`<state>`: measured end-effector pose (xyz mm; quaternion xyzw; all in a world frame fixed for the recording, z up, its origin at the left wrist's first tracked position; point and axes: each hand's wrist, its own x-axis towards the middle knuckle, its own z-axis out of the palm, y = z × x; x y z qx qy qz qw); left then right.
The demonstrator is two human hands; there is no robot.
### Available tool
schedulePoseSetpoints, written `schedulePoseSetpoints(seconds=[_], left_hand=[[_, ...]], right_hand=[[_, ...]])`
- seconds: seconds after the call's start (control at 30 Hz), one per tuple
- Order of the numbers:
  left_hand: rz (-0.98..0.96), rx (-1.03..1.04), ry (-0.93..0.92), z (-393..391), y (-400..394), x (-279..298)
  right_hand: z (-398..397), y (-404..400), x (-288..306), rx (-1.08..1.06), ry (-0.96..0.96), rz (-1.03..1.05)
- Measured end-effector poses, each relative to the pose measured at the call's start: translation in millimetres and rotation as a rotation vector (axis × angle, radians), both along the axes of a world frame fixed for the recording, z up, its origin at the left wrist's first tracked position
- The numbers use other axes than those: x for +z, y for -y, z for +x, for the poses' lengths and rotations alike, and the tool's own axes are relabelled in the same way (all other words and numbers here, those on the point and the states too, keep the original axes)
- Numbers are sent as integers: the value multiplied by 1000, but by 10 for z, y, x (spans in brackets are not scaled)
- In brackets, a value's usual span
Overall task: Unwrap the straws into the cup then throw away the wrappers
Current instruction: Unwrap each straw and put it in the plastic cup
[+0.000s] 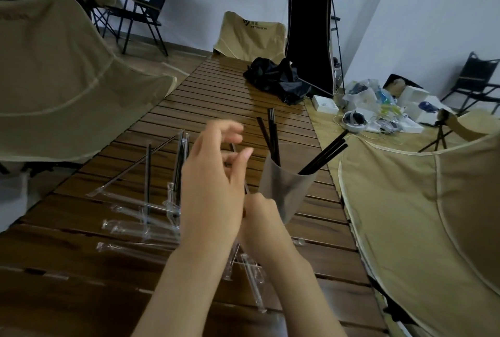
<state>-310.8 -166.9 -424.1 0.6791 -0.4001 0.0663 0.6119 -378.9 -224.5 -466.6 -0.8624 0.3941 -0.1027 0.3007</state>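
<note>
A slatted wooden counter [221, 98] runs away from the camera, flanked by tan fabric chairs [54, 66], one on the left and one on the right, with a third at its far end. A crumpled black bag [276, 79] lies on the far part of the counter. Beyond the right edge, boxes and plastic bags [378, 104] sit in a heap on the floor. The left hand [213, 182] is raised over the middle of the counter, thumb and fingers loosely spread and curved; a thin wrapped straw [246, 189] shows beside it, but whether this hand grips it cannot be told. The right hand [261, 217] sits just below and right, its fingers curled around the lower end of that straw. Just right of both hands stands a translucent cup [284, 185], holding several black straws [273, 136] that lean out of its rim. Left of the hands, wrapped straws [148, 171] lie scattered on the slats, mixed with clear wrappers [135, 228]; more wrappers lie under the forearms.
</note>
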Motion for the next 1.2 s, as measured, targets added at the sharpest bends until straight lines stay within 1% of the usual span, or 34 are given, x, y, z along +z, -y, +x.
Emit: schedulePoseSetpoints(seconds=[0.07,0.1,0.17,0.23,0.27,0.33,0.43,0.5,0.57,0.63,0.87,1.0,1.13,1.2], left_hand=[[238,36,10,103,-45,-133],[365,46,-20,159,-84,-203],[582,67,-108,280,-161,-322],[723,80,-170,402,-216,-399],[791,83,-189,449,-237,-430],[934,69,-208,507,-270,-481],[1070,0,-224,512,-294,-543],[1144,-37,-214,500,-295,-561],[1181,-58,-204,501,-286,-560],[1167,-75,-215,497,-282,-548],[1079,-77,-282,563,-292,-561],[1038,-69,-292,621,-289,-609],[991,-19,-290,647,-268,-633],[995,43,-252,642,-262,-617]], right_hand=[[0,43,15,-18,0,-6],[-1,69,-6,-33,43,-3],[22,116,-60,-30,17,-35],[39,148,-104,-2,36,-68],[46,158,-142,26,64,-95],[68,128,-225,60,59,-109],[126,92,-408,88,-96,-128],[163,93,-469,91,-190,-81],[188,95,-488,95,-259,-35],[202,107,-515,101,-291,-77],[207,143,-528,-5,-140,-165],[238,154,-494,-35,-126,-167],[255,141,-468,-77,-81,-175],[244,131,-476,-68,-36,-214]])
